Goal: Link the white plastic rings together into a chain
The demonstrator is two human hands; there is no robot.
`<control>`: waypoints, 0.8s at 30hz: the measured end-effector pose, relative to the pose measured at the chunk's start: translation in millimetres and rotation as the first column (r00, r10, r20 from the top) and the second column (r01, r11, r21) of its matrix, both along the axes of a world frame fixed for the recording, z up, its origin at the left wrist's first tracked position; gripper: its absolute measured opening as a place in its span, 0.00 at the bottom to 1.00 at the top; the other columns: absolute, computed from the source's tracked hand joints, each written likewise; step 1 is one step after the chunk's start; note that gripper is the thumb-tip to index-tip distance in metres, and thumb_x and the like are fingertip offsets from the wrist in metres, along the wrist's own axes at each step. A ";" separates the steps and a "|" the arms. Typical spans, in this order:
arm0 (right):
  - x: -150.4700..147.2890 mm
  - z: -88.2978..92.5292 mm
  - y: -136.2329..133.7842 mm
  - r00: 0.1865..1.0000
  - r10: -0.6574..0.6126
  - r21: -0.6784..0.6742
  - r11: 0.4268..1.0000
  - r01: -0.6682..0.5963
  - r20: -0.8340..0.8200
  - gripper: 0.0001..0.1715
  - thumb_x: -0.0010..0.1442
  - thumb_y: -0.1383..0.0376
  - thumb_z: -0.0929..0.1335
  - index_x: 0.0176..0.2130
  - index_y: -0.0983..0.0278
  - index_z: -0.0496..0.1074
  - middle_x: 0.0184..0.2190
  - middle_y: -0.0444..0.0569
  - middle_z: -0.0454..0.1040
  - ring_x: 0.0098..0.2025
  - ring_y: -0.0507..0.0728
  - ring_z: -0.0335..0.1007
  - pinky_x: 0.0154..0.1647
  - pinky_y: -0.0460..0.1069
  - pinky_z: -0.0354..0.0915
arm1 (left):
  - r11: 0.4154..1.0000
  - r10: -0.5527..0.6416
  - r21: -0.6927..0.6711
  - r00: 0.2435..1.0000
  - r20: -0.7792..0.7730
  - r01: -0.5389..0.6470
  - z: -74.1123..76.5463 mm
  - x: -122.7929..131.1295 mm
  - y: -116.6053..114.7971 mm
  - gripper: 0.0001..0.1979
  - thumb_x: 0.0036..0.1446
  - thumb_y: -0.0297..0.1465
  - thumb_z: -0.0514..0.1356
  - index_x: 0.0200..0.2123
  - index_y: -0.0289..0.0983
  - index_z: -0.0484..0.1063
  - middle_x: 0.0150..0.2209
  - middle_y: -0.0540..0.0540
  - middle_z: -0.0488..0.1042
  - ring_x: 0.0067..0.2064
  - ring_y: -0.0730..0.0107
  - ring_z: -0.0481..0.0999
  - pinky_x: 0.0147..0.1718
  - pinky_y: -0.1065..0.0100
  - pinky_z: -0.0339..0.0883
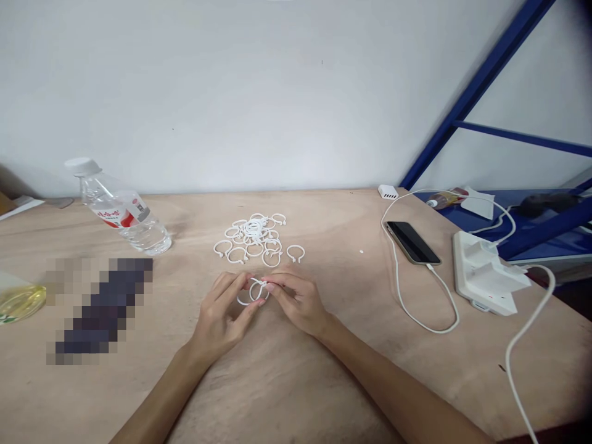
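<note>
Pinched by left hand (218,314) and right hand (301,303) are white rings (250,291), perhaps two; loose rings (253,230) lie at twelve o'clock.

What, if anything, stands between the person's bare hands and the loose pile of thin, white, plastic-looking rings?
Nothing visible does: the pile lies just beyond the left hand and the right hand, on the same pale wooden tabletop.
</note>
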State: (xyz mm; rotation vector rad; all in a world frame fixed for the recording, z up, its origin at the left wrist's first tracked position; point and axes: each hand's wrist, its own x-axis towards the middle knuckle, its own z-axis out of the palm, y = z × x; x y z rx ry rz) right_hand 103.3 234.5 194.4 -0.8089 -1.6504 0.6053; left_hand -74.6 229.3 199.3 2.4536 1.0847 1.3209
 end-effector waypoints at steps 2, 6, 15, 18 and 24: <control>0.8 0.1 -0.1 1.000 -0.002 -0.010 1.000 0.002 -0.002 0.09 0.60 0.68 0.67 0.38 0.59 0.78 0.33 0.47 0.80 0.37 0.55 0.73 0.42 0.51 0.67 | 1.000 0.003 -0.004 1.000 0.006 -0.003 0.5 0.6 -0.4 0.18 0.56 0.27 0.61 0.50 0.36 0.65 0.37 0.44 0.71 0.38 0.66 0.70 0.38 0.65 0.67; 1.3 1.2 -1.2 1.000 -0.011 -0.079 0.997 0.012 0.005 0.09 0.60 0.65 0.67 0.37 0.57 0.79 0.32 0.47 0.80 0.35 0.56 0.73 0.40 0.51 0.67 | 1.000 -0.013 -0.002 1.000 0.026 0.013 -0.3 1.1 -1.5 0.19 0.55 0.27 0.61 0.51 0.38 0.65 0.37 0.44 0.71 0.38 0.65 0.70 0.37 0.64 0.66; 11.0 -1.2 4.6 0.995 -0.068 -0.184 0.980 0.081 0.075 0.11 0.61 0.64 0.65 0.33 0.60 0.77 0.31 0.48 0.77 0.37 0.57 0.71 0.44 0.54 0.66 | 0.997 -0.041 -0.063 0.999 -0.003 0.040 -3.8 -1.0 2.6 0.21 0.56 0.26 0.60 0.53 0.39 0.64 0.43 0.41 0.72 0.44 0.62 0.71 0.44 0.61 0.67; 24.8 -6.4 15.2 0.930 -0.277 -0.121 0.942 0.312 0.241 0.11 0.61 0.65 0.64 0.31 0.61 0.76 0.30 0.49 0.75 0.36 0.58 0.68 0.43 0.54 0.65 | 0.988 -0.051 -0.150 0.994 -0.093 0.037 -3.3 -1.4 2.8 0.20 0.56 0.28 0.59 0.53 0.39 0.66 0.46 0.41 0.71 0.48 0.60 0.69 0.47 0.58 0.67; 47.6 -15.9 30.6 0.720 -0.444 0.009 0.854 0.520 0.534 0.18 0.53 0.73 0.65 0.43 0.63 0.76 0.38 0.54 0.72 0.43 0.62 0.63 0.48 0.58 0.62 | 0.965 -0.096 -0.261 0.972 -0.213 0.038 -7.1 1.4 2.9 0.20 0.54 0.31 0.60 0.51 0.39 0.68 0.50 0.40 0.68 0.53 0.57 0.67 0.52 0.54 0.65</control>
